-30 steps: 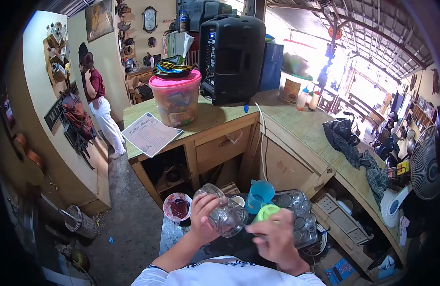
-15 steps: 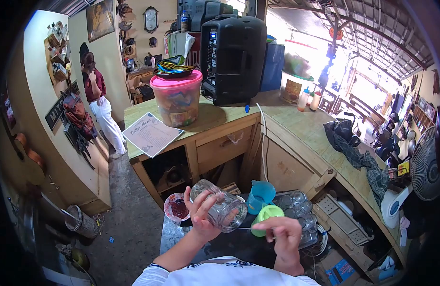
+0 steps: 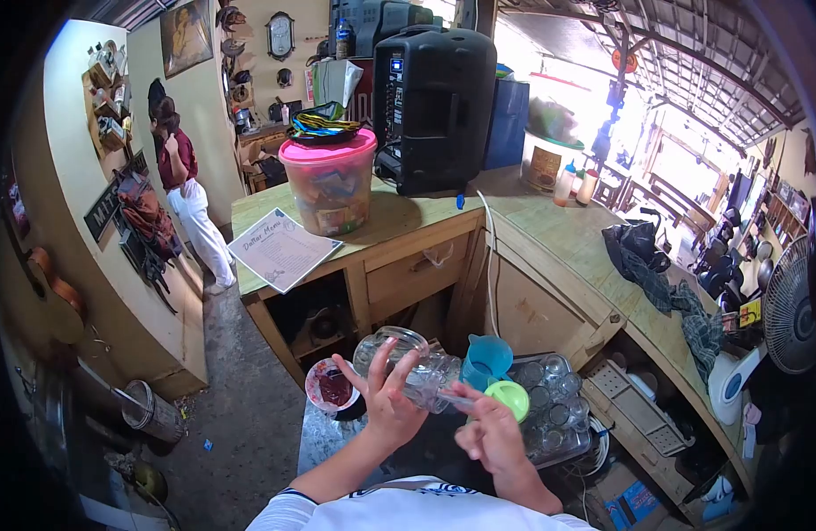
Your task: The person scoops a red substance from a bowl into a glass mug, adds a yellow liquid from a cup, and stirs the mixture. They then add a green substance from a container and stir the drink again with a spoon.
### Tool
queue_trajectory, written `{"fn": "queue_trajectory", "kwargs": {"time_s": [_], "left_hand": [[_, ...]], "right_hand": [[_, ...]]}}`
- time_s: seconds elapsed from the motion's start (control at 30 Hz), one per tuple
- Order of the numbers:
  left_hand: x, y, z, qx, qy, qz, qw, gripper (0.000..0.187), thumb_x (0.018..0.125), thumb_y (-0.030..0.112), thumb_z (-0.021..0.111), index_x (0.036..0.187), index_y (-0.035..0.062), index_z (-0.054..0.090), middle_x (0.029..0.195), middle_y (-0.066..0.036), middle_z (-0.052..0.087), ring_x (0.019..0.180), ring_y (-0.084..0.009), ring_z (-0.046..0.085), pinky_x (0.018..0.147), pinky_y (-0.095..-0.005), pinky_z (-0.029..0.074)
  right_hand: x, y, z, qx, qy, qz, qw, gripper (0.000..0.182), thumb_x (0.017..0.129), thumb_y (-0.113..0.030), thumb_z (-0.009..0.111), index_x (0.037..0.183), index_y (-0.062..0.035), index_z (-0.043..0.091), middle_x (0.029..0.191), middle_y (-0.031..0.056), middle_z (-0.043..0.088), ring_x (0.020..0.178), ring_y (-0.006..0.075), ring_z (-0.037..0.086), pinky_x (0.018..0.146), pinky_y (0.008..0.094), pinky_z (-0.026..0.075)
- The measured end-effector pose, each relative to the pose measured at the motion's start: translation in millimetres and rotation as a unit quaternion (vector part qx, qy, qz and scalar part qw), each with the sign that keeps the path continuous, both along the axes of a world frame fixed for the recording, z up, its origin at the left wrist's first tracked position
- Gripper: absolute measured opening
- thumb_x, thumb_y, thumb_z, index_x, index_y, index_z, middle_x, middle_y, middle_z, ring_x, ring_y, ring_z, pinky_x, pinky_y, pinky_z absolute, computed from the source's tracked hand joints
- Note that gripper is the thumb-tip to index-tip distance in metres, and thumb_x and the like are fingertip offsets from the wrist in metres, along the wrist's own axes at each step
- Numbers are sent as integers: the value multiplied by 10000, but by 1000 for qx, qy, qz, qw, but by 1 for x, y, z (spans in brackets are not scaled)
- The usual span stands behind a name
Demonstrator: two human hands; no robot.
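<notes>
A clear glass jar (image 3: 434,367) lies tilted in my left hand (image 3: 392,403), which supports it from below with its fingers spread along the side. At the jar's right end is my right hand (image 3: 494,435), its fingers curled around a thin, pale handle whose far end meets the glass. Just beyond the hands stand a blue pitcher (image 3: 487,358) and a green-lidded container (image 3: 507,401). A tub with dark red contents (image 3: 333,386) sits left of the jar.
Drinking glasses fill a tray (image 3: 563,456) at the right. Behind is a wooden counter (image 3: 408,232) with a pink-lidded bucket (image 3: 326,190), a menu sheet (image 3: 279,250) and a black speaker (image 3: 443,111). A person (image 3: 182,173) stands at the left; a fan (image 3: 786,305) is at the right.
The jar has turned, its right end now lifted nearer my right hand. My right hand has moved left and closed further, toward the jar's end.
</notes>
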State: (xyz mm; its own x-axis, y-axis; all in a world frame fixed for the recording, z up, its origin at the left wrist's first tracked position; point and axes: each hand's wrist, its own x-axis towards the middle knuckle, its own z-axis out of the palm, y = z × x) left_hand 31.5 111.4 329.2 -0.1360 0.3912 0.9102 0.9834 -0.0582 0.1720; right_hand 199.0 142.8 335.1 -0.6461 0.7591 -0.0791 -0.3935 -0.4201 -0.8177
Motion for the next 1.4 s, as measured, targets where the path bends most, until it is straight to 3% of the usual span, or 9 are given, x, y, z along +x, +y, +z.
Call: {"fn": "queue_trajectory", "kwargs": {"time_s": [0.07, 0.4, 0.67, 0.8, 0.9, 1.07, 1.13, 1.33, 1.4], "left_hand": [[-5, 2, -7, 7, 1, -2, 1000, 1176, 756, 280, 768, 1473, 219, -161, 1239, -13, 578, 1193, -311, 510, 999, -780, 51], [-4, -3, -11, -67, 18, 6, 998, 1199, 779, 261, 747, 1471, 151, -226, 1250, -104, 567, 1213, -320, 493, 1030, -745, 37], [-4, -1, -17, -25, -39, -60, 997, 1193, 778, 276, 740, 1473, 208, -227, 1228, -85, 579, 1153, -301, 541, 1024, -744, 67], [-8, -2, -21, -28, -32, -81, 996, 1191, 789, 329, 743, 1468, 81, -203, 1191, -124, 570, 1133, -316, 551, 1073, -681, 76], [-6, -2, -25, -26, -32, -79, 996, 1212, 776, 358, 755, 1469, 79, -199, 1209, -127, 564, 1122, -317, 558, 1068, -680, 96], [-7, -6, -24, -49, -37, -82, 995, 1262, 739, 377, 785, 1470, 81, -199, 1223, -137, 559, 1120, -322, 561, 1057, -674, 121], [-6, -6, -25, -52, -32, -84, 995, 1278, 726, 378, 796, 1471, 81, -199, 1227, -141, 558, 1121, -322, 560, 1053, -670, 126], [-7, -8, -30, -70, -45, -86, 993, 1321, 683, 371, 827, 1474, 79, -189, 1224, -153, 557, 1115, -329, 564, 1036, -664, 147], [-5, -9, -24, -60, -51, -97, 992, 1326, 662, 332, 844, 1481, 75, -168, 1234, -160, 547, 1121, -327, 550, 1028, -631, 173]], "right_hand": [[20, 24, -10, -41, 103, -1, 994, 381, 1032, -241, 390, 1268, 31, 516, 1213, 151, 627, 382, 75, 412, 400, 214, 336], [11, 23, -8, -18, 31, -21, 999, 370, 1023, -231, 398, 1253, 34, 518, 1146, 209, 645, 357, 38, 346, 400, 207, 283], [7, 12, -9, 158, 14, -89, 983, 449, 1017, -359, 420, 1125, 44, 586, 1053, 218, 671, 398, 26, 381, 423, 189, 335], [11, 10, 11, 350, -92, -110, 926, 548, 958, -481, 497, 906, 29, 691, 963, 161, 700, 466, 37, 490, 456, 177, 376], [-2, 19, 12, 559, -60, -81, 823, 396, 968, -355, 532, 954, 19, 660, 883, 124, 689, 740, 219, 669, 653, 306, 529], [7, 15, 18, 551, -82, -123, 822, 258, 976, -270, 501, 982, -30, 598, 833, 96, 670, 766, 238, 644, 738, 344, 498], [-10, 21, 17, 674, -149, -114, 715, 274, 973, -296, 501, 976, -45, 609, 821, 90, 668, 714, 259, 613, 724, 382, 460], [15, 16, 24, 657, -110, -203, 718, 161, 864, -261, 610, 936, -120, 642, 941, 18, 662, 773, 237, 523, 757, 372, 381], [-6, 19, 26, 721, -220, -141, 642, 214, 889, -322, 578, 904, -119, 646, 885, 3, 669, 742, 222, 523, 751, 389, 373]]}}
